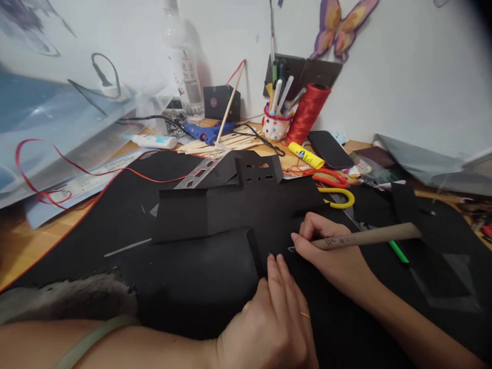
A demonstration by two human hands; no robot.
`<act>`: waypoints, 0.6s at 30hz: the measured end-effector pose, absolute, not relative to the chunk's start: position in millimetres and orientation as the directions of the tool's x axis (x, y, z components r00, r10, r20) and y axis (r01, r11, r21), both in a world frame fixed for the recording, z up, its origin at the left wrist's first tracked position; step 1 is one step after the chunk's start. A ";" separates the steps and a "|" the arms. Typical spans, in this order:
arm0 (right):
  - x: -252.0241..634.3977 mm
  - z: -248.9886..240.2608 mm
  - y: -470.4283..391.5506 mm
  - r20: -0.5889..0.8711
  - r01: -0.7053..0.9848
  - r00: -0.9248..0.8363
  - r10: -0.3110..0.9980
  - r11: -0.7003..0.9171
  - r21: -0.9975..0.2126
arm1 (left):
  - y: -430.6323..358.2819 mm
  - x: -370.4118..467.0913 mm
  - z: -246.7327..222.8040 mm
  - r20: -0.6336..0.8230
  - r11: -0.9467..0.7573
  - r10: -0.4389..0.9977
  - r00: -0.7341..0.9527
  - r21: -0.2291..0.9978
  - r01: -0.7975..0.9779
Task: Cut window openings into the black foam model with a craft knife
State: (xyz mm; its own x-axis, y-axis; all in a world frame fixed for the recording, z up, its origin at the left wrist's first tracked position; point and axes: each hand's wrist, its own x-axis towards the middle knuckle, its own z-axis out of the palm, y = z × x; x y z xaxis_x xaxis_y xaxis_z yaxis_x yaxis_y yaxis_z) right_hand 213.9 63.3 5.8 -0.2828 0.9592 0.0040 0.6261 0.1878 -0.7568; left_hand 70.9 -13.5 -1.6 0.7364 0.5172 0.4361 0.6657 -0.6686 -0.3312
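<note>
My right hand (330, 251) is closed around a thick, tan, wooden-looking pen-like tool (369, 237), its handle slanting up to the right. The working tip is hidden by my fingers. Beside them a small pale outline (291, 249) shows on the black card (238, 212). My left hand (280, 312) lies on the black surface just left of there, fingers stretched out and holding nothing. The card has folded-up flaps and, at its far end, a panel with several small cut-out shapes (259, 172). A stencil ruler (200, 173) lies partly beneath it.
Yellow scissors handles (340, 199) and a green pen-like stick (398, 251) lie to the right. Farther back are a glue stick (306, 155), a phone (329, 148), a red thread spool (308, 114), a pen cup (275, 125), a blue glue gun (209, 133) and a bottle (184, 77).
</note>
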 end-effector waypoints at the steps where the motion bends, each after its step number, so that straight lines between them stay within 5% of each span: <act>1: 213.9 6.1 62.8 0.005 0.629 -0.283 0.959 0.190 -0.754 | -13.5 71.2 -1.8 0.440 -0.667 0.516 0.735 -0.332 0.667; 18: 205.8 5.8 66.3 0.054 0.678 -0.336 0.940 0.281 -0.679 | -16.2 72.9 4.0 0.380 -0.658 0.572 0.727 -0.316 0.684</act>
State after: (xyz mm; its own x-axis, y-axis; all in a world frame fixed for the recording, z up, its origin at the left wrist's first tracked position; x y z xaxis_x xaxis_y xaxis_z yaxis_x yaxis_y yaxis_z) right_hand 205.8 66.3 5.8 -0.3356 0.9405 0.0537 0.6783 0.2808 -0.6791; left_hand 72.9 -16.2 4.0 0.7266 0.5725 0.3800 0.6836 -0.6578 -0.3163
